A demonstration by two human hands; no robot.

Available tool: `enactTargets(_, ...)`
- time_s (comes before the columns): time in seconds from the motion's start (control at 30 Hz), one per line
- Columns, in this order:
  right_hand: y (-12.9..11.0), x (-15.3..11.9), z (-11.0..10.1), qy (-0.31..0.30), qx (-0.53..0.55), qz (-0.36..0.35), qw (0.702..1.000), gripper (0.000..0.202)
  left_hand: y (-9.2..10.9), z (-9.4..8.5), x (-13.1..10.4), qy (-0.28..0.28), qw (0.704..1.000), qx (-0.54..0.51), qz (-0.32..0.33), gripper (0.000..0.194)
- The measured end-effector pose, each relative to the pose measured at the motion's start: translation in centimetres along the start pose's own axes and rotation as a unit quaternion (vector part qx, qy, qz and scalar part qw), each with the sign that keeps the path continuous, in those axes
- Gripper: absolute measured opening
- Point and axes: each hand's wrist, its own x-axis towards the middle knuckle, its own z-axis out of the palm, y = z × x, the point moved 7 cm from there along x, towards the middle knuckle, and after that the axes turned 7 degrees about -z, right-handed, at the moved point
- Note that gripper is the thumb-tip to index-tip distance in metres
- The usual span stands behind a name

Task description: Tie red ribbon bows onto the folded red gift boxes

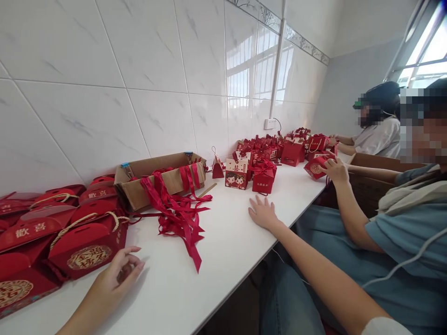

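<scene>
My left hand is over the white table with its fingers loosely curled and apart, holding nothing. Just beyond it stands a red gift box with a twisted rope handle. My right hand lies flat on the tabletop, fingers spread. Nearest to that hand are a small red box with a ribbon bow and a box printed with two cartoon figures. Between my hands, red ribbons spill from the edge of a cardboard box onto the table.
More red gift boxes crowd the left side. Several small red boxes stand along the wall at the back. On the right, a co-worker's hand holds a red box; another person sits farther off. A power socket is on the wall.
</scene>
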Motion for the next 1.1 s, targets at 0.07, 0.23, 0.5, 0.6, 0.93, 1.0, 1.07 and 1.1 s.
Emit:
enactTargets(0.07, -0.5, -0.4, 0.8, -0.043, -0.05, -0.018, 0.998, 0.051, -0.1, 0.8, -0.1, -0.067, 0.998, -0.001, 0.015, 0.048)
enactTargets(0.23, -0.8, -1.0, 1.0, -0.084, -0.119, -0.022, 0.989, 0.053, 1.3, -2.6, 0.0, 0.093, 0.985, 0.098, 0.104, 0.037)
enactTargets(0.5, -0.7, -1.5, 0.6, -0.105, -0.159, -0.025, 0.981, 0.053, 3.3, -7.7, -1.0, 0.321, 0.922, 0.195, 0.093, 0.065)
enactTargets(0.6, -0.7, -1.9, 0.6, -0.117, -0.169, -0.034, 0.978, 0.053, 1.2, -6.6, -0.2, 0.262, 0.936, 0.231, 0.03, 0.065)
enactTargets(0.93, -0.6, -2.3, 0.9, -0.139, -0.169, -0.039, 0.975, 0.055, 0.8, -7.5, 0.1, 0.322, 0.936, 0.135, 0.041, 0.054)
enactTargets(1.0, -0.8, -2.4, 0.9, -0.139, -0.172, -0.035, 0.975, 0.055, 0.8, -7.6, 0.1, 0.309, 0.942, 0.123, 0.045, 0.049)
enactTargets(1.07, -1.1, -2.5, 0.8, -0.14, -0.175, -0.031, 0.974, 0.054, 0.9, -7.4, -0.1, 0.294, 0.949, 0.098, 0.067, 0.048)
enactTargets(1.1, -1.3, -2.5, 0.7, -0.141, -0.178, -0.029, 0.974, 0.054, 1.1, -7.2, -0.2, 0.283, 0.952, 0.08, 0.085, 0.049)
